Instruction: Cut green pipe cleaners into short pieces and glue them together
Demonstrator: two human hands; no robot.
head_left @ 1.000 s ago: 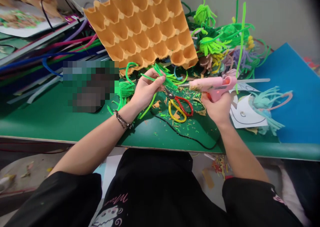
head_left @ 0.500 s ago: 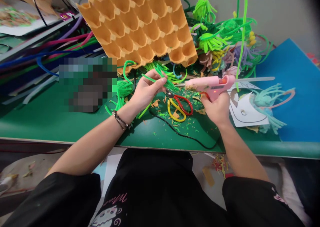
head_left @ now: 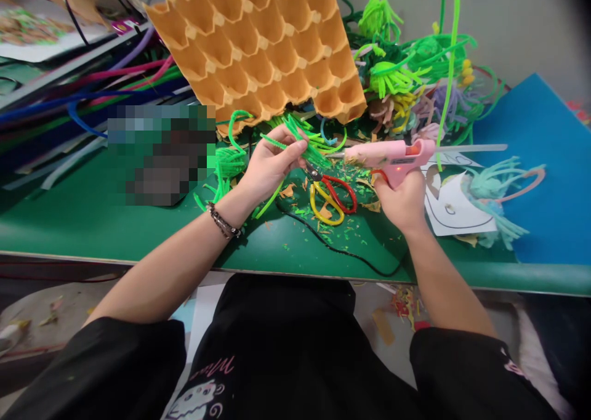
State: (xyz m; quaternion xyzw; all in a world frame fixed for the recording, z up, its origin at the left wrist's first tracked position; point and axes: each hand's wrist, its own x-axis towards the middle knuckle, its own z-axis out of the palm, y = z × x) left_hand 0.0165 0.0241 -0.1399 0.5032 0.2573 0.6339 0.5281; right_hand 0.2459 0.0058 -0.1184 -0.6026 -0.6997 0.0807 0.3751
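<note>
My left hand (head_left: 268, 167) pinches a bundle of bright green pipe cleaners (head_left: 302, 141) above the green table. My right hand (head_left: 401, 195) grips a pink hot glue gun (head_left: 392, 155), its nozzle pointing left and nearly touching the green bundle. A clear glue stick sticks out of the gun's back end. Red and yellow handled scissors (head_left: 330, 195) lie on the table between my two hands, among green and orange scraps.
An orange egg tray (head_left: 263, 44) leans over the back of the table. Piles of green, purple and yellow pipe-cleaner shapes (head_left: 406, 75) sit behind the gun. A blue sheet (head_left: 530, 161) and white paper cutout (head_left: 455, 210) lie right. The gun's black cord (head_left: 341, 250) runs along the front edge.
Both hands stay almost still. The glue gun's nozzle has crept slightly left toward the green bundle, and the view has shifted a little.
</note>
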